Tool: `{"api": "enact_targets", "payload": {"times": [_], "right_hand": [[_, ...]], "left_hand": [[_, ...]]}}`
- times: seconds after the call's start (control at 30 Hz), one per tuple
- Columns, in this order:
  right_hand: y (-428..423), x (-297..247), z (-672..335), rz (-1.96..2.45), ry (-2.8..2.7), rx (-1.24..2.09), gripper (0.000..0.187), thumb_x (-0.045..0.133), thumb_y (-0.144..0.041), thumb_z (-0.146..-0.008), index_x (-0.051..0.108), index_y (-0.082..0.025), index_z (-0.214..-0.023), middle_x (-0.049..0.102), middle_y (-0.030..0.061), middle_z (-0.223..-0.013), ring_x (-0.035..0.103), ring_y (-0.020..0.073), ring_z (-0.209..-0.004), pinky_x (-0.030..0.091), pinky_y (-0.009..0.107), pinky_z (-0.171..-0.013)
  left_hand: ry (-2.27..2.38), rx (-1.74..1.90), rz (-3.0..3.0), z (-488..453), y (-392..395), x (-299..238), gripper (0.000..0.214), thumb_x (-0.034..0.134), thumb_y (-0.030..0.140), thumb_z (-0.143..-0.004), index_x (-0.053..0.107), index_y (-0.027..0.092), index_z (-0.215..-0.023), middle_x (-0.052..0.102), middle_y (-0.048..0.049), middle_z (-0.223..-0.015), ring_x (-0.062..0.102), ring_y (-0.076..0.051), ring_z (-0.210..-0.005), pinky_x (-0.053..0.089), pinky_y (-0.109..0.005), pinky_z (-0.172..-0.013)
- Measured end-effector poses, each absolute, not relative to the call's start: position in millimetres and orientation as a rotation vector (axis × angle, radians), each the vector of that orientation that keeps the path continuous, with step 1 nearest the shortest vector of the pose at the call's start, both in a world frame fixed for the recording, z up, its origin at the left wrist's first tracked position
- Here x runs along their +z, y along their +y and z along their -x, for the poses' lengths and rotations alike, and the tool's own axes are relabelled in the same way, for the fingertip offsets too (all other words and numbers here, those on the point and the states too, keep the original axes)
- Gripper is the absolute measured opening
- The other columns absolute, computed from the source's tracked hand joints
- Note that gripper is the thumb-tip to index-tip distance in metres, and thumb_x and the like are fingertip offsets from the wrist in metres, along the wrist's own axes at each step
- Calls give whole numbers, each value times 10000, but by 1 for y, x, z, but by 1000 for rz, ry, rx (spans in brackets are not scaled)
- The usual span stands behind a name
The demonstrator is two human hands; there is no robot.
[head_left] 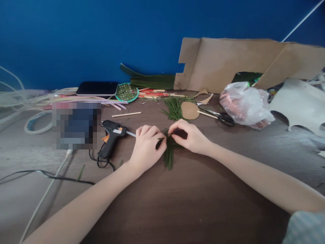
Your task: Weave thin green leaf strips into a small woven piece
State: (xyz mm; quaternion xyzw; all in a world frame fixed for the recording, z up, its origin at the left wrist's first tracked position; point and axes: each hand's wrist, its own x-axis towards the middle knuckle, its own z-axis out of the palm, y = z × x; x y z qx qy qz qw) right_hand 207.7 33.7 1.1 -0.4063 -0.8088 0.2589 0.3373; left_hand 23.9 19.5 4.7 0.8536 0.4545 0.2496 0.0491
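The bundle of green strips [168,159] lies well in from the table's far edge, its long axis running from that edge towards the near one, loose ends pointing at the person. The left hand [149,145] and right hand [189,137] pinch it around its middle, thumbs against fingers. The brown table [162,206] meets a blue wall [101,40] at its far edge, where cardboard [225,62] leans. Fingers cover the bundle's middle; a pixelated patch [76,125] towards the table's left is unreadable, and the near edge is cut off.
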Motion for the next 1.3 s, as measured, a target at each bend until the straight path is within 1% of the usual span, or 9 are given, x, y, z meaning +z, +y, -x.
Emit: {"api": "enact_targets", "payload": {"times": [0.2,0.37,0.6,0.67,0.73,0.83,0.93,1.1,1.3], "right_hand": [[32,4,-208,999,-2140,698,149,511,-73,-733,525,-207,-799,589,14,-817,528,153,-806,423,308,-765],[31,6,-209,962,-2214,692,141,560,-116,-726,518,-218,-814,594,11,-824,520,165,-829,407,330,-796],[31,5,-208,969,-2223,674,177,542,-74,-712,522,-214,-819,605,9,-825,524,163,-830,401,328,-794],[31,6,-209,972,-2211,692,183,536,-65,-712,523,-214,-816,609,6,-815,531,161,-822,406,327,-789],[31,6,-209,973,-2192,717,195,530,-56,-712,523,-214,-826,615,3,-811,543,158,-818,413,329,-790],[32,5,-209,961,-2148,784,229,521,-47,-716,523,-208,-879,627,4,-819,569,154,-821,429,333,-800],[32,5,-209,950,-2119,828,254,519,-60,-735,529,-206,-942,640,11,-835,588,157,-829,442,342,-804],[33,4,-208,951,-2134,796,246,539,-98,-778,557,-204,-999,661,13,-830,577,159,-848,441,344,-806],[34,4,-209,952,-2151,789,209,573,-126,-790,589,-204,-983,664,6,-824,559,151,-827,443,319,-779]], "left_hand": [[1388,744,-2569,-24,20,5,160,510,188,-823,656,197,-757,608,-21,-800,470,-197,-849,345,-382,-826],[1390,753,-2562,-23,21,5,148,521,204,-823,658,198,-767,612,-20,-802,469,-197,-850,342,-388,-836],[1375,726,-2595,-23,20,5,141,557,291,-811,655,193,-786,598,-28,-807,467,-208,-869,343,-397,-841],[1378,719,-2605,-23,20,5,121,563,276,-801,650,193,-786,600,-28,-816,470,-210,-876,343,-398,-845],[1385,712,-2620,-23,20,4,88,560,226,-787,639,193,-771,607,-26,-827,475,-210,-881,344,-398,-848],[1387,708,-2649,-23,20,4,93,542,163,-776,625,196,-750,617,-28,-828,485,-212,-881,345,-397,-847],[1380,719,-2671,-23,20,4,101,536,176,-793,626,202,-757,619,-31,-821,487,-214,-876,350,-397,-838],[1354,762,-2667,-22,21,2,116,534,181,-816,640,195,-770,620,-28,-807,488,-205,-866,356,-392,-834],[1360,792,-2685,-22,20,2,87,578,212,-790,644,204,-735,627,-18,-786,509,-201,-850,363,-392,-845]]}}
